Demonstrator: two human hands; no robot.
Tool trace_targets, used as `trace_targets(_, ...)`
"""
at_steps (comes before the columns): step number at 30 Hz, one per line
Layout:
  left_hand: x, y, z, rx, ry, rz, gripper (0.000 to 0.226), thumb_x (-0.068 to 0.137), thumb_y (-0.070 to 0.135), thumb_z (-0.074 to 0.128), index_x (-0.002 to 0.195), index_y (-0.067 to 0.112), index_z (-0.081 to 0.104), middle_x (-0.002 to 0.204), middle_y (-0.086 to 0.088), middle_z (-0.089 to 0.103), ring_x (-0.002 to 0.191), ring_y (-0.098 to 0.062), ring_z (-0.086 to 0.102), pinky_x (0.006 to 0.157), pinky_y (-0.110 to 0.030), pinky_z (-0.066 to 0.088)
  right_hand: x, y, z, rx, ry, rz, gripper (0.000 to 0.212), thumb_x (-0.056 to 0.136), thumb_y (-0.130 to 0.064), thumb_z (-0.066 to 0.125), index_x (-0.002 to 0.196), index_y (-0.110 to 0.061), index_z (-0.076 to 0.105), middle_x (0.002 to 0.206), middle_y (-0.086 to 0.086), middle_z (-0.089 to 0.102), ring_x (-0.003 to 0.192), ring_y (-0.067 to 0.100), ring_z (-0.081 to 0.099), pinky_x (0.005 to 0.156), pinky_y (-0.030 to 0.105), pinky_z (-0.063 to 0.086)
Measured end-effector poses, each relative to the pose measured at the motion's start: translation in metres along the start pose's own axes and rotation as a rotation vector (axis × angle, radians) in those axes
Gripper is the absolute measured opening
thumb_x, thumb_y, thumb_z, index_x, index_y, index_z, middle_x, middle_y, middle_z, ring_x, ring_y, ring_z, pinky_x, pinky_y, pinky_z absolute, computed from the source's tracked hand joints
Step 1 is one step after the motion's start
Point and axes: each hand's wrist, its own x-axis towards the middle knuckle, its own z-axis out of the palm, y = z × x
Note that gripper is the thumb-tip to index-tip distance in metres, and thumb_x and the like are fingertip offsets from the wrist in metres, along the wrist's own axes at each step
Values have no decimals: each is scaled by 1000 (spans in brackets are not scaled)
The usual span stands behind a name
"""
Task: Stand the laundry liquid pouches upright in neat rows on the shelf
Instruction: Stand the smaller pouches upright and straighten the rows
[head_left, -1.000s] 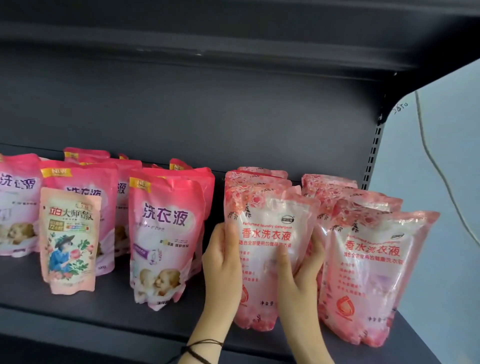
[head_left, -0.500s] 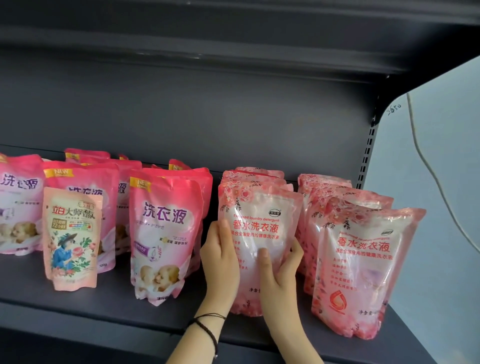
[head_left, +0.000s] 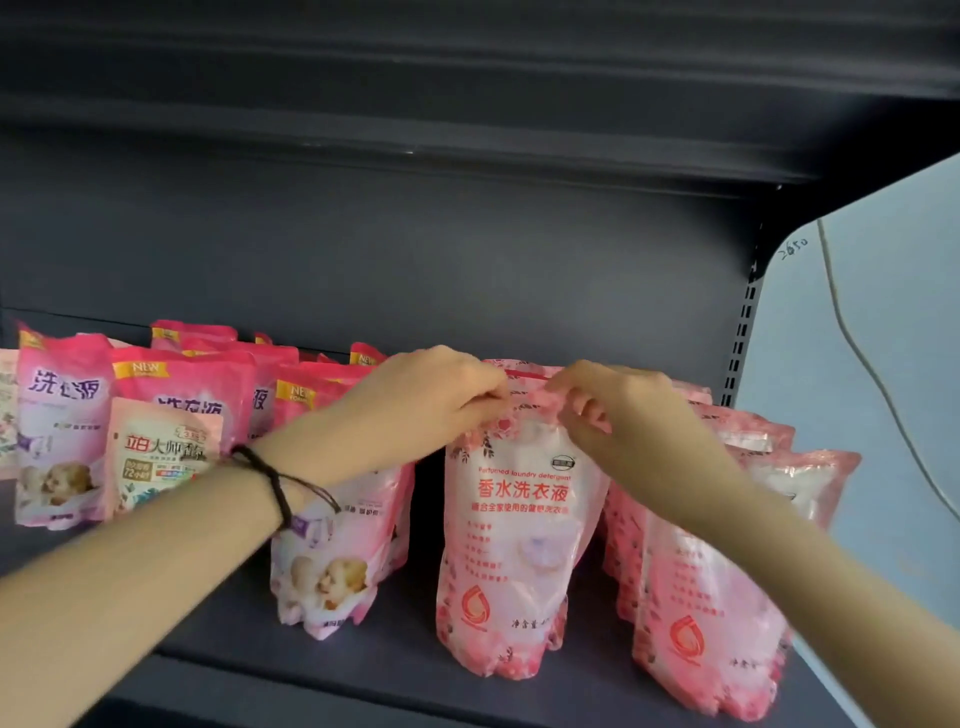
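At the top seam, the pouch (head_left: 519, 525) is pinched by the left grip (head_left: 431, 402) and right grip (head_left: 615, 410), fingers curled; below them it stands on the shelf (head_left: 363, 670). Straightening seems in hand; next, the seam is likely to be squared and released gently.

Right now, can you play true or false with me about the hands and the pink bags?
1. The left hand and right hand both pinch the top of the rose-print pouch. True.
2. The rose-print pouch lies flat. False: it stands upright on the shelf.
3. A dark band circles the left wrist. True.
4. The right hand holds the small pouch. False: that one stands far to the left, with no hand on it.
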Motion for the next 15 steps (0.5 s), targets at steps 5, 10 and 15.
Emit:
trace_targets(5, 35, -24, -30, 283, -306, 309, 39, 90, 64, 26, 92, 36, 53, 86, 13, 64, 80, -8, 59, 64, -26, 43, 50, 6, -37, -141, -501, -63, 10, 87, -29, 61, 84, -29, 71, 80, -16, 70, 73, -1, 65, 75, 24, 53)
trace_targets(10, 88, -61, -49, 419, -371, 436, 41, 86, 68, 24, 88, 37, 51, 76, 14, 58, 71, -8, 55, 57, -26, 38, 110, 18, -52, -289, -662, -87, 17, 85, -48, 61, 87, -34, 69, 80, -19, 70, 76, 0, 65, 78, 30, 54)
trace_targets(15, 135, -94, -44, 556, -457, 480, 35, 92, 61, 37, 108, 35, 55, 86, 15, 55, 85, -13, 56, 75, -33, 48, 158, 43, -45, -582, -715, -155, 22, 86, -50, 61, 100, -34, 64, 76, -26, 55, 80, 4, 57, 64, 24, 43)
